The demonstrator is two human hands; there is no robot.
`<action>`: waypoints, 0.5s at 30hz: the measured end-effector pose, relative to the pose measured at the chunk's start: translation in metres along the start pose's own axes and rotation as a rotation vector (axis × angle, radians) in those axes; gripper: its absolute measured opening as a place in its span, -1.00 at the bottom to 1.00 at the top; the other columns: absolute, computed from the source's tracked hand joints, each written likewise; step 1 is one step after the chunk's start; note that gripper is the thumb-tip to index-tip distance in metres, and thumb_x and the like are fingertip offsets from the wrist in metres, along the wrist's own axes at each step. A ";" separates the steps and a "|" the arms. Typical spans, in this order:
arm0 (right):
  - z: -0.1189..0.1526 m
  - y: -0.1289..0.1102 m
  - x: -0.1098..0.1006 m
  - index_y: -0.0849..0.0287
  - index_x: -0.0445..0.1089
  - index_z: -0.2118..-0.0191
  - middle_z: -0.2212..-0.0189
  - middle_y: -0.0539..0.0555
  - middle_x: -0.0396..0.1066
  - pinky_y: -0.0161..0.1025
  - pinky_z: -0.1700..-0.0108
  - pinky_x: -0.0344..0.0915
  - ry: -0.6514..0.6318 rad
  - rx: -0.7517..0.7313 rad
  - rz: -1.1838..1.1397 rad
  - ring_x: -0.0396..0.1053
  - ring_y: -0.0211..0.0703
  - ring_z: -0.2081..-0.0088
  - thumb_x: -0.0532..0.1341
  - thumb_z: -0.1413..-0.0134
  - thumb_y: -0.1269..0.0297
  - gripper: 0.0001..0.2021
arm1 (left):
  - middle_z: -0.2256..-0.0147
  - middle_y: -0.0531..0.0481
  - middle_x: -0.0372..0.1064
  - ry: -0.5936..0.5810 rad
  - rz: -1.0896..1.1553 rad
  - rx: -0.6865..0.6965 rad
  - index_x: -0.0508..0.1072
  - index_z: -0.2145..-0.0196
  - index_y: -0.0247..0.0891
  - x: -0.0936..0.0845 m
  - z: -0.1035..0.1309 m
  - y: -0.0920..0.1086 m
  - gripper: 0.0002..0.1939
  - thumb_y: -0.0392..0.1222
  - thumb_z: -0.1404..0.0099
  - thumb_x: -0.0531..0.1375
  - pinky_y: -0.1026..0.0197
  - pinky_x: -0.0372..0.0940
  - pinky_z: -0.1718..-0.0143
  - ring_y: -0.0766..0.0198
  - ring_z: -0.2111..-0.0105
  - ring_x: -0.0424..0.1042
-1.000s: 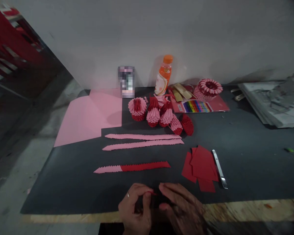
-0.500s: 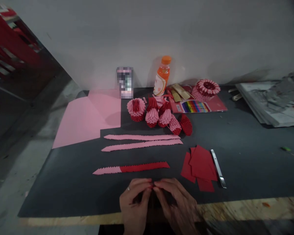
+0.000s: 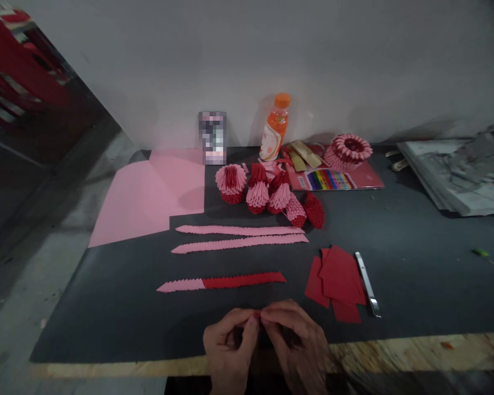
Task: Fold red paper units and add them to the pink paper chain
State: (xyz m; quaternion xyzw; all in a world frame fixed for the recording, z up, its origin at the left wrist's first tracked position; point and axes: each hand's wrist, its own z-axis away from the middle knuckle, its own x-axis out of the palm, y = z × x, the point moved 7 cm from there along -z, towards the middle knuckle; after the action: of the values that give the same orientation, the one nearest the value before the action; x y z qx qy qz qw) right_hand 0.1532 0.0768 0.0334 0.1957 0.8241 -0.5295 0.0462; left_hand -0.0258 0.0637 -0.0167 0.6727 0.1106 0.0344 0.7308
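Note:
My left hand (image 3: 231, 341) and my right hand (image 3: 294, 337) meet at the fingertips near the table's front edge. Both pinch a small piece of red paper (image 3: 257, 314), mostly hidden by the fingers. Beyond them lies a folded strip (image 3: 239, 282), pink at its left end and red along the rest. Two all-pink strips (image 3: 239, 243) rest farther back. To the right of my hands are several loose red paper pieces (image 3: 341, 277), with a silver cutter knife (image 3: 368, 284) beside them.
Pink sheets (image 3: 138, 200) cover the back left. A phone (image 3: 213, 138) and an orange bottle (image 3: 275, 129) stand by the wall. Folded paper models (image 3: 231, 185), a round paper basket (image 3: 348, 152) and a coloured packet (image 3: 333, 180) sit behind the strips. Papers (image 3: 456, 175) lie at right.
The fingers of my left hand have curled down closer around the small red piece. My right hand has shifted only slightly. The rest of the scene is almost unchanged.

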 end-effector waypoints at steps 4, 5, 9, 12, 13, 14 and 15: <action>0.005 -0.002 -0.004 -0.14 0.81 0.03 0.22 -0.09 0.89 -0.43 0.19 0.81 -0.078 -0.104 0.030 0.88 -0.18 0.33 0.46 -0.50 0.42 -0.77 | 0.56 -0.02 0.74 0.085 0.045 0.064 0.94 0.35 0.04 -0.003 0.001 -0.001 -0.68 0.16 -0.52 0.50 0.12 0.51 0.62 0.07 0.63 0.64; 0.007 -0.003 -0.005 -0.15 0.82 -0.01 0.19 -0.07 0.91 -0.43 0.16 0.82 -0.108 -0.141 0.051 0.90 -0.16 0.29 0.45 -0.54 0.39 -0.77 | 0.54 -0.02 0.76 0.099 0.064 0.070 0.94 0.33 0.06 -0.002 0.004 -0.003 -0.69 0.17 -0.52 0.50 0.13 0.56 0.60 0.06 0.61 0.67; 0.017 -0.003 -0.015 -0.20 0.83 -0.14 0.10 -0.05 0.94 -0.41 0.05 0.85 -0.132 -0.212 0.126 0.93 -0.11 0.23 0.42 -0.62 0.27 -0.77 | 0.45 -0.02 0.86 0.062 0.134 0.066 0.98 0.22 0.07 0.000 0.011 -0.005 -0.80 0.04 -0.54 0.51 0.22 0.67 0.46 0.09 0.52 0.80; 0.023 -0.003 -0.018 -0.21 0.83 -0.23 0.07 -0.04 0.95 -0.35 0.01 0.88 -0.160 -0.247 0.179 0.94 -0.07 0.18 0.35 -0.66 0.28 -0.69 | 0.41 -0.07 0.90 0.013 0.232 0.085 1.00 0.14 0.13 0.003 0.009 0.000 -0.83 0.13 -0.48 0.57 0.24 0.69 0.43 0.08 0.49 0.85; 0.025 -0.002 -0.017 -0.22 0.82 -0.25 0.05 -0.03 0.95 -0.33 0.02 0.89 -0.178 -0.253 0.192 0.94 -0.06 0.16 0.35 -0.67 0.28 -0.68 | 0.41 -0.08 0.90 0.004 0.265 0.092 1.00 0.14 0.16 0.005 0.008 0.001 -0.79 0.22 -0.39 0.62 0.23 0.70 0.43 0.06 0.49 0.85; 0.026 -0.001 -0.017 -0.23 0.81 -0.28 0.05 -0.03 0.94 -0.31 0.04 0.90 -0.184 -0.256 0.194 0.94 -0.05 0.16 0.36 -0.67 0.28 -0.67 | 0.44 -0.07 0.88 0.000 0.292 0.091 0.99 0.16 0.18 0.006 0.006 0.002 -0.73 0.30 -0.30 0.67 0.22 0.70 0.44 0.07 0.50 0.84; 0.027 0.001 -0.017 -0.26 0.80 -0.31 0.06 -0.04 0.94 -0.29 0.07 0.90 -0.187 -0.254 0.189 0.93 -0.04 0.17 0.37 -0.66 0.28 -0.66 | 0.46 -0.05 0.87 0.001 0.313 0.078 0.99 0.20 0.19 0.008 0.005 0.001 -0.67 0.36 -0.21 0.71 0.22 0.69 0.45 0.08 0.51 0.82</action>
State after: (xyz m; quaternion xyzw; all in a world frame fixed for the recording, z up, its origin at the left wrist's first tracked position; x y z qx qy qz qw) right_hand 0.1659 0.0484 0.0259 0.2149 0.8543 -0.4305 0.1965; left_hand -0.0171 0.0606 -0.0162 0.7096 0.0061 0.1436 0.6898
